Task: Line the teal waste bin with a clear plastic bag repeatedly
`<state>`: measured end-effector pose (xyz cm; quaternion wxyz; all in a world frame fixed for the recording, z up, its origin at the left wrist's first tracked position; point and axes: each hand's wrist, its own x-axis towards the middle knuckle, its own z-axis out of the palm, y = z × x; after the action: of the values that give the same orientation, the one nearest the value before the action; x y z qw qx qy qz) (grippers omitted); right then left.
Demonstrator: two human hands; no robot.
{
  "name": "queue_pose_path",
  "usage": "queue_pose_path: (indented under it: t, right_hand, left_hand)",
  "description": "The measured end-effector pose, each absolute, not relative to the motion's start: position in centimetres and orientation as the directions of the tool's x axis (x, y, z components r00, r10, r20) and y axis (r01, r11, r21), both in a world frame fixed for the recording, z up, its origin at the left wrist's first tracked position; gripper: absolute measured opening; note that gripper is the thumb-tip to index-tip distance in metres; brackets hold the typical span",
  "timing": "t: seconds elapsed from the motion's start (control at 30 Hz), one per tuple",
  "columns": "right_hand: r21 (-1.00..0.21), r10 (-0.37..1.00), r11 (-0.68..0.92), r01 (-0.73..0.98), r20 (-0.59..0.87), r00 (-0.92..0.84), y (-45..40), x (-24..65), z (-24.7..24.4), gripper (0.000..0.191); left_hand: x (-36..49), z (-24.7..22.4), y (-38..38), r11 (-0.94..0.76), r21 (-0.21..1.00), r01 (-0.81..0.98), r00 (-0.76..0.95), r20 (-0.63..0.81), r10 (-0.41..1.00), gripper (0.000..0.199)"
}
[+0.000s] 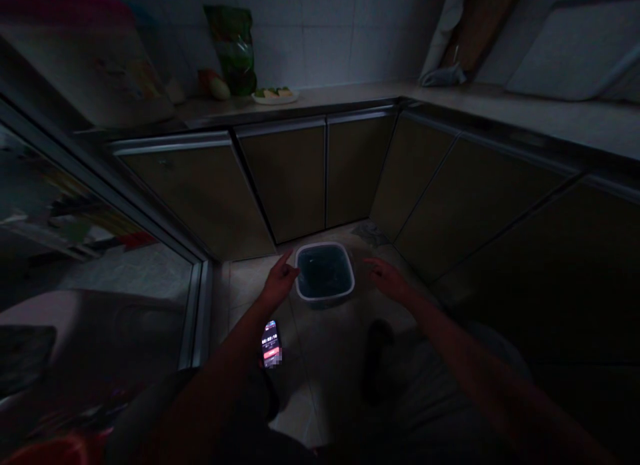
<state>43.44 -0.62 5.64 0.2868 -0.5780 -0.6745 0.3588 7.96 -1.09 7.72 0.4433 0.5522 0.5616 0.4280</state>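
Observation:
A square plastic tub (325, 298) with a pale rim stands on the tiled floor between my hands. Its inside looks dark blue-green; whether liquid fills it is hard to tell in the dim light. At the tub's left side is my left hand (281, 278), index finger stretched forward and thumb apart, close to the rim; I cannot tell if it touches. My right hand (389, 278) hovers a little off the tub's right side, index finger pointing toward it, holding nothing. A lit phone (271, 345) showing a running timer lies below my left hand.
Cabinet doors (285, 182) close off the far and right sides under a counter (345, 92). On that counter are a plate of food (275, 96), a green bag (237, 55) and a large container (85, 72). A glass sliding door frame (197, 305) borders the left.

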Motion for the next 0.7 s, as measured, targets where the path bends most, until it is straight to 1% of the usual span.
queue_pose_path:
  t: [0.07, 0.13, 0.23, 0.3, 0.33, 0.4, 0.43, 0.47, 0.53, 0.6, 0.63, 0.7]
  right_hand:
    - [-0.863, 0.989, 0.109, 0.493, 0.046, -0.137, -0.2, 43.5, 8.6, 0.066]
    - [-0.893, 0.982, 0.184, 0.411, 0.152, -0.108, -0.4, 43.2, 12.2, 0.077]
    - [-0.884, 0.943, 0.332, 0.328, 0.314, -0.109, -1.8, 42.2, 17.1, 0.087]
    - [-0.862, 0.913, 0.408, 0.3, 0.391, -0.118, -2.3, 41.5, 18.8, 0.093]
    - [-0.853, 0.903, 0.428, 0.297, 0.412, -0.12, -2.0, 41.3, 18.9, 0.097]
    - [-0.851, 0.905, 0.424, 0.309, 0.406, -0.122, -0.3, 41.3, 17.4, 0.105]
    - [-0.857, 0.917, 0.398, 0.326, 0.378, -0.125, 1.0, 41.6, 16.0, 0.109]
    - [-0.866, 0.933, 0.359, 0.348, 0.335, -0.129, 2.5, 41.9, 14.3, 0.112]
    - [-0.87, 0.966, 0.255, 0.421, 0.214, -0.143, 5.5, 42.6, 11.0, 0.117]
    - [-0.85, 0.972, 0.215, 0.48, 0.14, -0.187, 7.5, 43.1, 8.7, 0.119]
    - [-0.836, 0.97, 0.216, 0.504, 0.125, -0.208, 8.0, 43.1, 8.0, 0.12]
    - [-0.806, 0.962, 0.242, 0.54, 0.127, -0.242, 8.3, 42.8, 7.6, 0.12]
  left_hand:
    - [7.9, 12.1, -1.4, -0.126, 0.987, 0.103, 0.034, 0.123, 0.992, 0.089]
    - [8.0, 17.1, -2.8, -0.283, 0.959, 0.033, 0.046, 0.281, 0.958, 0.099]
    - [8.3, 23.8, -6.1, -0.482, 0.876, 0.021, 0.093, 0.478, 0.873, 0.107]
    - [8.2, 26.3, -7.4, -0.583, 0.811, 0.041, 0.124, 0.575, 0.809, 0.111]
    - [7.9, 26.7, -7.3, -0.613, 0.788, 0.052, 0.138, 0.602, 0.786, 0.115]
    - [7.0, 25.3, -5.4, -0.613, 0.787, 0.07, 0.158, 0.598, 0.786, 0.125]
    - [6.3, 23.8, -3.7, -0.578, 0.813, 0.072, 0.182, 0.559, 0.809, 0.129]
    - [5.5, 21.8, -1.8, -0.49, 0.866, 0.097, 0.178, 0.47, 0.865, 0.127]
    - [4.0, 17.3, 2.2, -0.314, 0.94, 0.133, 0.117, 0.3, 0.947, 0.125]
    - [2.8, 13.6, 5.0, -0.182, 0.971, 0.156, 0.069, 0.173, 0.983, 0.126]
    - [2.4, 12.3, 5.9, -0.153, 0.976, 0.155, 0.062, 0.145, 0.987, 0.127]
    - [2.1, 11.1, 6.7, -0.148, 0.979, 0.139, 0.066, 0.14, 0.988, 0.128]
